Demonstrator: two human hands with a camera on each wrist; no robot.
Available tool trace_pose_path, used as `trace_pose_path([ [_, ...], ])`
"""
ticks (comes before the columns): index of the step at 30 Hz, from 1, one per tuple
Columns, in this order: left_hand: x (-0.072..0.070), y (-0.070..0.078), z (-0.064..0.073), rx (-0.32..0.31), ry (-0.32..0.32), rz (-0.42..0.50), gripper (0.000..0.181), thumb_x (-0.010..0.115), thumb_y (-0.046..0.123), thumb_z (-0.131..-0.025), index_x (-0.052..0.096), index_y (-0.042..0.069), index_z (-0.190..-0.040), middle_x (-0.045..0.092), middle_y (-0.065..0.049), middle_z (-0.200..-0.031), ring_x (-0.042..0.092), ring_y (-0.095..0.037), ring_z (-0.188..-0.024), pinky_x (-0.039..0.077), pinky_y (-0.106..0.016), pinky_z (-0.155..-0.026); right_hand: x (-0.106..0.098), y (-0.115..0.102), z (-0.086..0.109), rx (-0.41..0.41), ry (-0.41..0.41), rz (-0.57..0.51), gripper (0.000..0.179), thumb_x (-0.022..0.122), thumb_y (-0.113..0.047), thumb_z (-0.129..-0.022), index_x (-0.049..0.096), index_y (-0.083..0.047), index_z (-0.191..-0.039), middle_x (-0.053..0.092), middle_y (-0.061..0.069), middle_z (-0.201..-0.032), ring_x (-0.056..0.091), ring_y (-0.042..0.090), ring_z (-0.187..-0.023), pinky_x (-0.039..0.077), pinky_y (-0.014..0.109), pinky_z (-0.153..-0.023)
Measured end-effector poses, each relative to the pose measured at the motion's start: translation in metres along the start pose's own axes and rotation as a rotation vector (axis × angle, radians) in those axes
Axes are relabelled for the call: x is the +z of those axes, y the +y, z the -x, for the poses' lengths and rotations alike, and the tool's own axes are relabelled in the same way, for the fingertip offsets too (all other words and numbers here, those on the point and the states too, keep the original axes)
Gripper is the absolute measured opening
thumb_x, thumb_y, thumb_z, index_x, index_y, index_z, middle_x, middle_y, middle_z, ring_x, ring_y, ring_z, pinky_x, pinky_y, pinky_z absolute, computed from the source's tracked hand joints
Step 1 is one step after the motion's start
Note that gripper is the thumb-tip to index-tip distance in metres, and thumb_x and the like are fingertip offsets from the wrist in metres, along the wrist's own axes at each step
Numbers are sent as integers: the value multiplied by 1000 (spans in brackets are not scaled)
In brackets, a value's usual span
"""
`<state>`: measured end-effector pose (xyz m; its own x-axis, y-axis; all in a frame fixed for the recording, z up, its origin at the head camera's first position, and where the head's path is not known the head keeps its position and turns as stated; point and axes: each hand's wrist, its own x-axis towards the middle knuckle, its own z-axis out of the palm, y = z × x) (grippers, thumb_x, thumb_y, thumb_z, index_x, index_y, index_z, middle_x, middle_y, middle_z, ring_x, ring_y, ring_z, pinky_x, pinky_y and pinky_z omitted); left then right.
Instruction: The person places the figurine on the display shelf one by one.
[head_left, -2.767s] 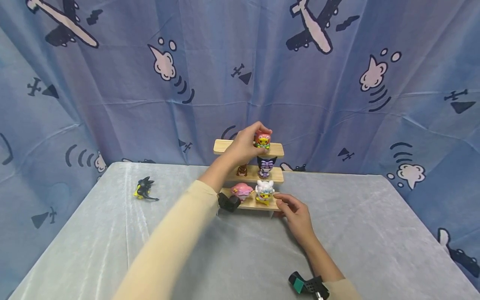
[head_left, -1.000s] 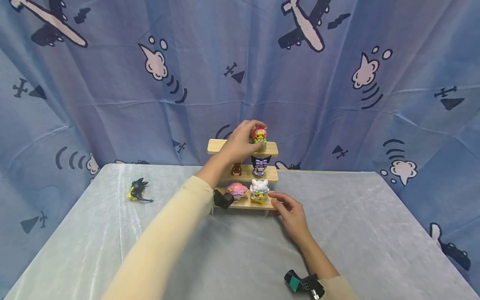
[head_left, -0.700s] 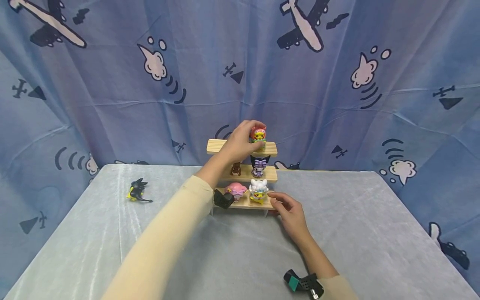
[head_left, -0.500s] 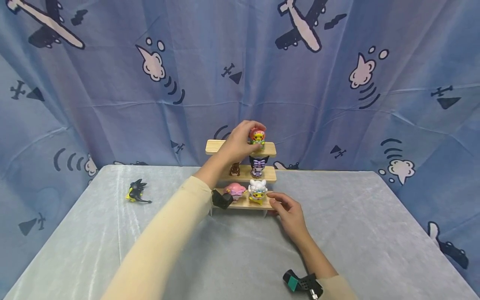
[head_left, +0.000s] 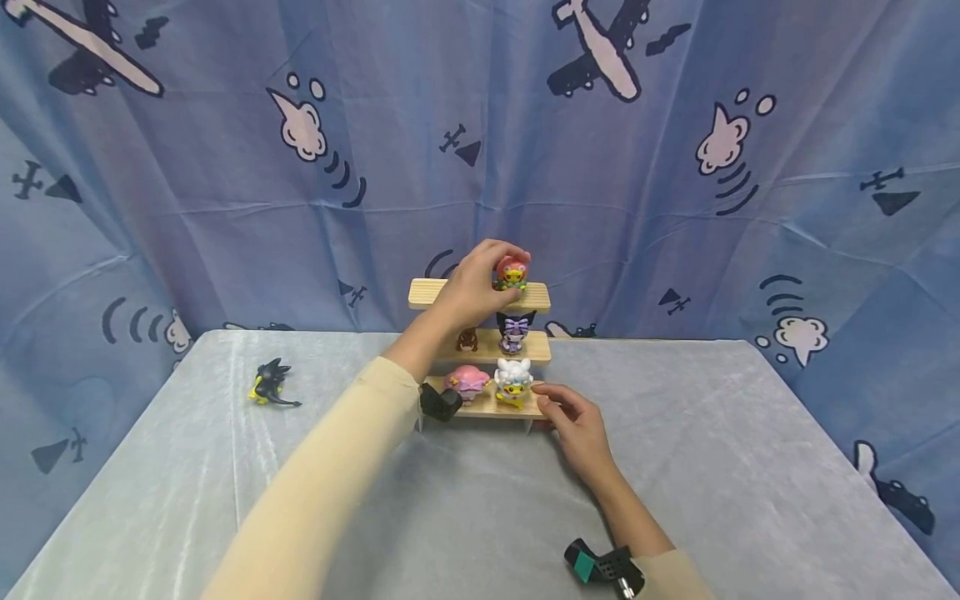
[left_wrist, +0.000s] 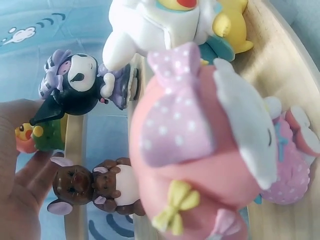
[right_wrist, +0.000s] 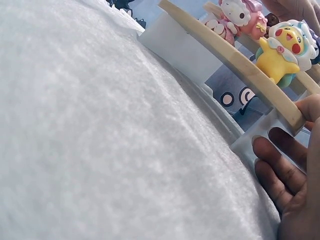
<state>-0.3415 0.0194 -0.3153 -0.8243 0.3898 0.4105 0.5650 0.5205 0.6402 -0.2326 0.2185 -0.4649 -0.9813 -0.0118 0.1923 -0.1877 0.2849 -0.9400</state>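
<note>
A three-tier wooden display stand (head_left: 425, 293) stands at the table's back edge. On its top board, my left hand (head_left: 474, 287) grips a small yellow figurine with a pink-red hood (head_left: 513, 273). At the right end of the lowest board, my right hand (head_left: 581, 432) holds the stand; in the right wrist view its fingers (right_wrist: 280, 167) lie against the white side support. A black-and-purple figurine (head_left: 514, 333) and a brown mouse-eared figurine (left_wrist: 75, 185) occupy the middle board. The bottom board bears a pink figurine (head_left: 467, 380) and a white-hooded yellow figurine (head_left: 513, 383).
To the left, a black-and-yellow figurine (head_left: 268, 383) with a long thin tail lies on the grey cloth-covered table (head_left: 675, 433). Behind the table hangs a blue curtain (head_left: 405, 125) printed with airplanes. A black wrist camera (head_left: 441, 403) partly hides the lowest board's left end.
The whole scene has shifted slightly left in the head view. My left hand stays at the hooded figurine on the top board, and my right hand stays at the stand's right end.
</note>
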Motion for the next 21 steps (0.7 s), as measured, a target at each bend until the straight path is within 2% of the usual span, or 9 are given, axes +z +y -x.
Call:
trace_pose_path([
  [10, -5, -3, 1, -18, 13, 93, 46, 78, 10, -87, 63, 16, -130, 55, -6, -140, 62, -24, -119, 57, -31, -89, 5, -2, -1, -6, 2, -17, 25, 59, -12, -102, 68, 2, -119, 67, 21, -126, 68, 3, -82, 62, 28, -72],
  [13, -7, -5, 1, -24, 17, 130, 50, 78, 9, -87, 61, 14, -133, 54, -9, -140, 63, -26, -120, 58, -31, -91, 6, -4, -1, 0, 2, -11, 24, 60, -13, -102, 68, 1, -119, 68, 19, -126, 67, 3, -83, 62, 27, -72],
  [21, -15, -10, 7, -74, 15, 271, 59, 78, 19, -89, 52, 11, -142, 50, -13, -144, 62, -29, -125, 58, -33, -97, 3, -2, -2, -10, 2, 4, 25, 59, -16, -102, 69, 0, -120, 68, 18, -126, 68, 4, -82, 62, 27, -72],
])
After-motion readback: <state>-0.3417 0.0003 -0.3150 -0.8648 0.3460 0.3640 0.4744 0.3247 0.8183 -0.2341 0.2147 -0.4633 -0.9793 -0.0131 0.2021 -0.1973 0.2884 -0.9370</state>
